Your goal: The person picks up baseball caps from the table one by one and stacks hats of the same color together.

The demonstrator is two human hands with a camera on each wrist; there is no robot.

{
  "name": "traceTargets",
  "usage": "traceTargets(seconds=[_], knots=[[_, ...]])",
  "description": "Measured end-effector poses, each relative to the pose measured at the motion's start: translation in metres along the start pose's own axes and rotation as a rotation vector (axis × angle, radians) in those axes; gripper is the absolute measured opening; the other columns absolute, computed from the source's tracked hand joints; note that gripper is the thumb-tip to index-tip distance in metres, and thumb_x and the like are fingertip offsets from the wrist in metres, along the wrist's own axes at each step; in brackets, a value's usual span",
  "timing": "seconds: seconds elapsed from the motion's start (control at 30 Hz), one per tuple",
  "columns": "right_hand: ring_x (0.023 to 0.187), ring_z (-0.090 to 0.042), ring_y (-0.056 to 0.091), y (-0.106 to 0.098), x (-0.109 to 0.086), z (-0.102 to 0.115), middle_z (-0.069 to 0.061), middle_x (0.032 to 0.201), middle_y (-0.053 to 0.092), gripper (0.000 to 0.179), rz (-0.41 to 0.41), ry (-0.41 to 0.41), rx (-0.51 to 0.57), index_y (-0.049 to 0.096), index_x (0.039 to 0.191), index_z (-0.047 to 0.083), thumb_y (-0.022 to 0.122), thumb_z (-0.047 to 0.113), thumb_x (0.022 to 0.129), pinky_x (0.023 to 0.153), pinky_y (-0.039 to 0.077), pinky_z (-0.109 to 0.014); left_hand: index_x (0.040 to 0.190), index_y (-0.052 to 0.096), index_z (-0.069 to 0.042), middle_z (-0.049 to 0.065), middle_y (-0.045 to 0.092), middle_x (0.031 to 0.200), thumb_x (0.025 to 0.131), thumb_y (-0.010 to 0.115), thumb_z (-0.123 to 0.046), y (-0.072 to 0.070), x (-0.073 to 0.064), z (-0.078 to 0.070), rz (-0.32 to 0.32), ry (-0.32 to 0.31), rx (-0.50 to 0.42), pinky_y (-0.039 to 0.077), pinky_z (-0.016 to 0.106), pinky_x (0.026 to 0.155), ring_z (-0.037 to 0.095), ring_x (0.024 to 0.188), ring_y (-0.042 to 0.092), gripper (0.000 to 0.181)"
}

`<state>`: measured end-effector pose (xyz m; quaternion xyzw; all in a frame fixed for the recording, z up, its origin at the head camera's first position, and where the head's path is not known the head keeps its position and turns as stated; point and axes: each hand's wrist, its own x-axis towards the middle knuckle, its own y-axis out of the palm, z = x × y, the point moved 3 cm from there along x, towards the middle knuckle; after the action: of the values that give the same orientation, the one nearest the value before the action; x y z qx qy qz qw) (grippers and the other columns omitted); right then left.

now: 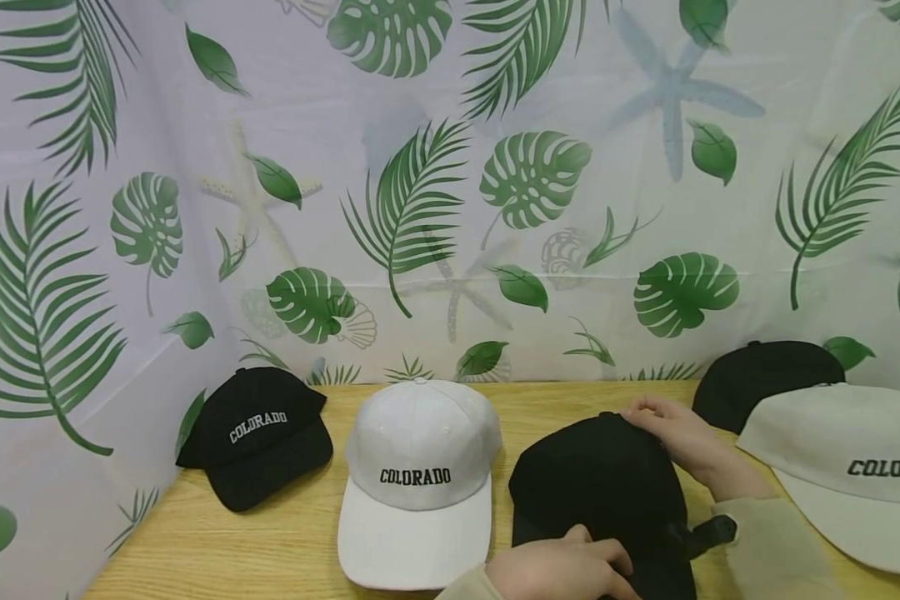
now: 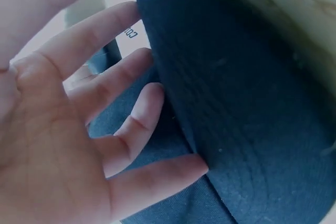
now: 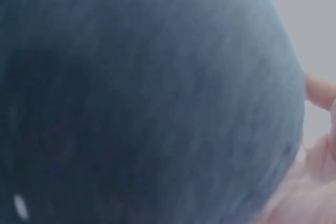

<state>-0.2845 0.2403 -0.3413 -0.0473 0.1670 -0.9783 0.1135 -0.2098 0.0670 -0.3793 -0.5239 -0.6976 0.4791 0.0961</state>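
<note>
Just right of the white cap (image 1: 420, 442), the black cap (image 1: 592, 475) is seemingly being adjusted, left hand (image 1: 562, 571) touching it with loosely spread fingers, right hand (image 1: 678, 437) touching its crown, grasp unclear, the next move probably calling for two-handed support.

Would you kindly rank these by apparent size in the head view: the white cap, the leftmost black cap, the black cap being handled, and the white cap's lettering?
1. Handled black cap and white cap: unsure, as the former is cut off and partly covered.
2. Leftmost black cap.
3. White cap's lettering.
</note>
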Motion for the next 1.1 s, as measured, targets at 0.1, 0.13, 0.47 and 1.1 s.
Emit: traceTargets(seconds=[0.1, 0.13, 0.47, 1.1], knots=[[0.072, -0.017, 0.057, 0.001, 0.0, 0.002, -0.002, 0.078, 0.057, 0.009, 0.0, -0.088, 0.124, 0.042, 0.091, 0.004, 0.048, 0.012, 0.091, 0.064, 0.045, -0.032, 0.111, 0.062, -0.027, -0.019, 0.045, 0.105, 0.085, 0.057, -0.021, 0.0, -0.001, -0.003, -0.008, 0.015, 0.037, 0.037, 0.015, 0.068, -0.003, 0.087, 0.036, 0.026], [0.072, -0.015, 0.057, 0.001, 0.001, 0.003, 0.0, 0.078, 0.058, 0.006, 0.013, -0.14, 0.168, 0.042, 0.091, 0.006, 0.048, 0.008, 0.09, 0.064, 0.046, -0.03, 0.11, 0.062, -0.026, -0.019, 0.045, 0.103, 0.086, 0.057, -0.021, 0.0, -0.002, -0.004, -0.01, -0.005, -0.003, 0.037, 0.016, 0.068, -0.002, 0.086, 0.037, 0.025], [0.074, -0.018, 0.058, 0.006, -0.001, 0.012, -0.006, 0.087, 0.057, 0.013, -0.029, -0.165, 0.064, 0.041, 0.102, 0.0, 0.045, 0.006, 0.091, 0.065, 0.046, -0.031, 0.112, 0.059, -0.032, -0.022, 0.042, 0.111, 0.086, 0.056, -0.024, 0.011, 0.02, 0.017, 0.01, 0.038, -0.017, 0.037, 0.017, 0.073, -0.003, 0.093, 0.035, 0.027], [0.108, -0.044, 0.04, 0.012, -0.008, 0.019, -0.027, 0.117, 0.045, 0.044, -0.156, -0.074, -0.536, 0.045, 0.117, -0.005, 0.053, 0.028, 0.089, 0.081, 0.037, -0.054, 0.122, 0.053, -0.028, -0.015, 0.042, 0.121, 0.086, 0.056, -0.027, -0.003, -0.002, -0.011, -0.05, 0.136, 0.291, 0.032, 0.011, 0.073, -0.001, 0.097, 0.036, 0.037]])
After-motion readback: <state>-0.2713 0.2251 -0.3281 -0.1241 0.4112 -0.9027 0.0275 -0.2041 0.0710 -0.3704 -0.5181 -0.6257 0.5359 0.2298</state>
